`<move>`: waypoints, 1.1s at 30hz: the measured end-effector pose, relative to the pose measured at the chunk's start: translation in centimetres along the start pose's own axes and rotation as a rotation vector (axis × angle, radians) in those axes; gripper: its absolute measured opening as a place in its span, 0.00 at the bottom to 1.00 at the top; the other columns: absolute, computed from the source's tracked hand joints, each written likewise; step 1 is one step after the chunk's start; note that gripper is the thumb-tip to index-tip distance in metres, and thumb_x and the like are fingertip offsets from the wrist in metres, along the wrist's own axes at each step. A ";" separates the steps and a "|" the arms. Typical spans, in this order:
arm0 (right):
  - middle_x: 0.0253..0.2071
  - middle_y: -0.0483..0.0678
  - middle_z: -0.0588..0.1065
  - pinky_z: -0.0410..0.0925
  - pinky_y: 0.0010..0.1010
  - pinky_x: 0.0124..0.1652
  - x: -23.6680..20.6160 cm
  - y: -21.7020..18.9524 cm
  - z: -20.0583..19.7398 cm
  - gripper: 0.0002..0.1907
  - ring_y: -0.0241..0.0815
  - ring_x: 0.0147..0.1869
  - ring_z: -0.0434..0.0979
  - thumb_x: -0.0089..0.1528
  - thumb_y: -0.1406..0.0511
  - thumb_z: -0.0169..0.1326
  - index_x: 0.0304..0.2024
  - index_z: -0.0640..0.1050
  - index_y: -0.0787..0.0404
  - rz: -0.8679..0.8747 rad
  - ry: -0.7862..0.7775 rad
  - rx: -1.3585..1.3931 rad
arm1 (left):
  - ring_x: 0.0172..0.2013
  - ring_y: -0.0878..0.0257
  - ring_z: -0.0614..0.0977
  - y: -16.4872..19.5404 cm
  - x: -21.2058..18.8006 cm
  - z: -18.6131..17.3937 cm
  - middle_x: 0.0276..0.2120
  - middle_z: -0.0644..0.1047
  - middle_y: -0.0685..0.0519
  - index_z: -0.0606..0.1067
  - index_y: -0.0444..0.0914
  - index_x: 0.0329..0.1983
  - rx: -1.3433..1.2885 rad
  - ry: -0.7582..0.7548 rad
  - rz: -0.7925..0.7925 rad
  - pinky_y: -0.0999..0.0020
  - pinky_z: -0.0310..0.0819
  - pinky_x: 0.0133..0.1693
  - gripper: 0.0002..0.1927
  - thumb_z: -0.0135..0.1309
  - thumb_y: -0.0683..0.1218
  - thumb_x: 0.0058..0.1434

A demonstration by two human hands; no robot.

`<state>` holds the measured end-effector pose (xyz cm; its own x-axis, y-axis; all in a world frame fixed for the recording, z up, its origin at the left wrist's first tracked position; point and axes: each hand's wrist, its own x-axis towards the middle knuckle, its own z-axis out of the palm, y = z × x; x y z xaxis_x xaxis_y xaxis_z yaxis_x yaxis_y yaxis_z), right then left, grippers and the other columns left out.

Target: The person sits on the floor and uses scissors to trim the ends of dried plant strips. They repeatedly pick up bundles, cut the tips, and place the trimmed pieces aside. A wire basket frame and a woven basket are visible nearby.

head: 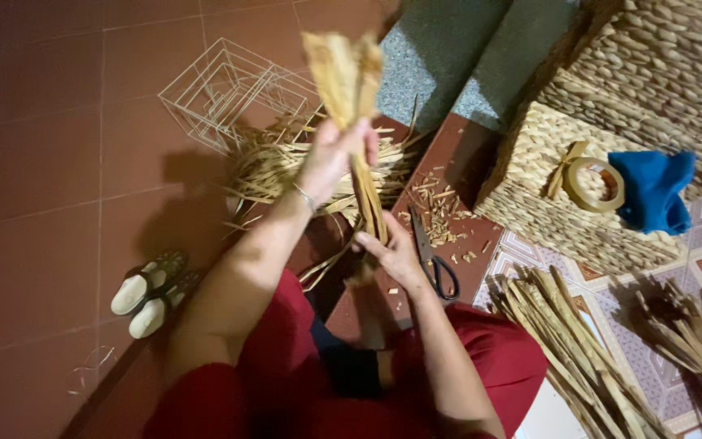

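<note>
Straightening a reed strip (359, 122): left hand (336, 150) clenched on it at twelve o'clock, right hand (396, 254) pinching its lower end. Scissors (432, 260) at three o'clock. Probably needs steady tension.

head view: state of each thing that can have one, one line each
left hand: shut on dried straw bundle, raised
right hand: shut on dried straw bundle, lower end
dried straw bundle: held upright off the floor
scissors: lying on the floor, blades closed
tape roll: lying flat on woven basket
blue cloth: crumpled
sandals: paired, not worn
</note>
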<state>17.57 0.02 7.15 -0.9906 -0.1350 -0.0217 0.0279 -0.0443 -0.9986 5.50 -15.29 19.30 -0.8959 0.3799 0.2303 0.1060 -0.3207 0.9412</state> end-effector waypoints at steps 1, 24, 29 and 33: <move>0.35 0.46 0.76 0.71 0.28 0.34 -0.5 -0.2 -0.8 0.26 0.37 0.35 0.78 0.65 0.61 0.62 0.61 0.72 0.69 0.091 -0.035 0.095 | 0.29 0.63 0.78 0.4 0.0 -0.7 0.28 0.75 0.52 0.71 0.31 0.57 -0.051 0.048 -0.012 0.71 0.78 0.33 0.17 0.41 0.48 0.75; 0.37 0.60 0.79 0.71 0.49 0.37 -3.2 -7.4 -10.5 0.07 0.59 0.39 0.80 0.67 0.65 0.54 0.46 0.77 0.59 -0.050 0.042 -1.367 | 0.72 0.37 0.45 -2.8 2.9 -9.8 0.75 0.43 0.36 0.35 0.35 0.74 0.913 0.878 -0.208 0.33 0.37 0.65 0.56 0.66 0.43 0.58; 0.50 0.55 0.77 0.73 0.44 0.44 -0.9 -7.1 -9.6 0.20 0.50 0.40 0.83 0.65 0.75 0.46 0.56 0.76 0.52 0.125 -0.071 -1.490 | 0.75 0.49 0.56 -4.7 1.7 -2.6 0.77 0.52 0.42 0.58 0.40 0.71 0.834 -0.114 -0.058 0.51 0.49 0.72 0.49 0.74 0.50 0.52; 0.49 0.55 0.77 0.67 0.50 0.57 0.8 -7.2 -8.3 0.19 0.52 0.49 0.80 0.58 0.70 0.55 0.53 0.77 0.56 -0.003 -0.137 -1.572 | 0.72 0.50 0.57 -7.6 -1.0 3.8 0.73 0.55 0.45 0.41 0.47 0.76 0.831 -0.590 -0.245 0.48 0.45 0.70 0.65 0.74 0.47 0.44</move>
<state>15.49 8.50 13.88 -0.9687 -0.2262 -0.1023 -0.2221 0.9737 -0.0501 7.21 -9.88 12.87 -0.6038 0.7887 -0.1158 0.4132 0.4339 0.8006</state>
